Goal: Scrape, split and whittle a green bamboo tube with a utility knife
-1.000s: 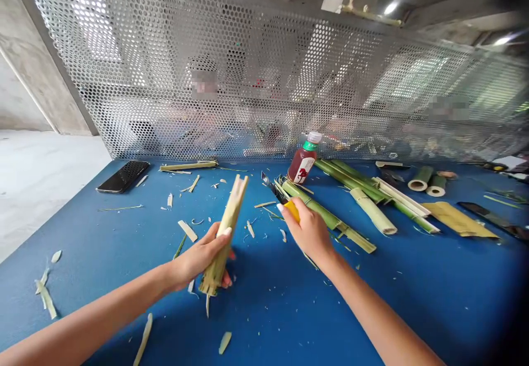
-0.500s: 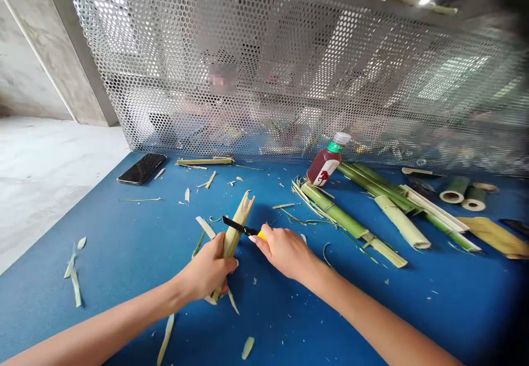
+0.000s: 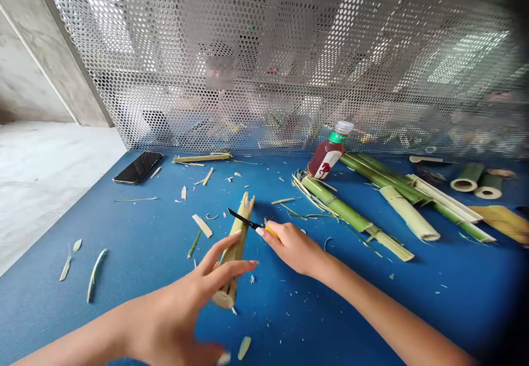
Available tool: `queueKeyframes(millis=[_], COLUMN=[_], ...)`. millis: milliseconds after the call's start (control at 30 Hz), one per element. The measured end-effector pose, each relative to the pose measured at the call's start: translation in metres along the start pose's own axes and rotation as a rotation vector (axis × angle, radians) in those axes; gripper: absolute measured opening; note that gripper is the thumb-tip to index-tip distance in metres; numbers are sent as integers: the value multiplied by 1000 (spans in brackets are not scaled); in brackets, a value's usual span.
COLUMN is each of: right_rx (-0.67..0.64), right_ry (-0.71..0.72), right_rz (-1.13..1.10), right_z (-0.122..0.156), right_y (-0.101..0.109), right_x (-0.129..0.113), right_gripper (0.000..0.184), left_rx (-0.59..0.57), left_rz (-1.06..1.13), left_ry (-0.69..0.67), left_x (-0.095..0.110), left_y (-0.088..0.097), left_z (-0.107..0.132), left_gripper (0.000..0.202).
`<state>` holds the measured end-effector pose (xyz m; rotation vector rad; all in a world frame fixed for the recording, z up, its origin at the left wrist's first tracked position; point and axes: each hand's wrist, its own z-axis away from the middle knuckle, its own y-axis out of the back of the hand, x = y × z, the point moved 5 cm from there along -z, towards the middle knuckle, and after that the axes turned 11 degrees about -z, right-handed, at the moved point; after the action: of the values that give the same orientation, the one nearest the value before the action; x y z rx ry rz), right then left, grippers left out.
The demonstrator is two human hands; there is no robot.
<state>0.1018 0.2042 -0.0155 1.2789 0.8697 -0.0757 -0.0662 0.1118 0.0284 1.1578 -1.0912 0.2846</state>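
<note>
Right hand (image 3: 294, 250) pinches yellow-handled knife (image 3: 248, 221) in a narrow grip, blade tip just beside split bamboo section (image 3: 236, 256); left hand (image 3: 173, 316) open, fingers spread over that section, blurred, no grip visible; section lies on blue mat (image 3: 144, 311) among shavings (image 3: 201, 226), seemingly left to rest there.

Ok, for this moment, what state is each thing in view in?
Left hand: open, fingers spread, blurred
Right hand: closed around knife
Knife: blade exposed
Bamboo piece: split at its upper end
Bottle: capped, upright
Phone: lying flat, dark
</note>
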Motion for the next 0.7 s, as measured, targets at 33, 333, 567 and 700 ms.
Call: queueKeyframes(millis=[33,333,567,700], right_rx=[-7,-131,-178,-269], right_ry=[10,51,103,201], right_rz=[-32,59,252,236], right_z=[0,13,15,17], right_y=[1,-2,5,-6], right_x=[0,-17,-24,-34], right_gripper=[47,50,54,54], left_rx=[32,204,314,150], left_rz=[-60,-502,-557,-745], left_ry=[-33,-800,-1171,-1045], left_x=[-2,-4,20,10], left_y=[-1,-25,-42,-59], left_z=[-2,-21,-14,-1], left_gripper=[57,11,13,22])
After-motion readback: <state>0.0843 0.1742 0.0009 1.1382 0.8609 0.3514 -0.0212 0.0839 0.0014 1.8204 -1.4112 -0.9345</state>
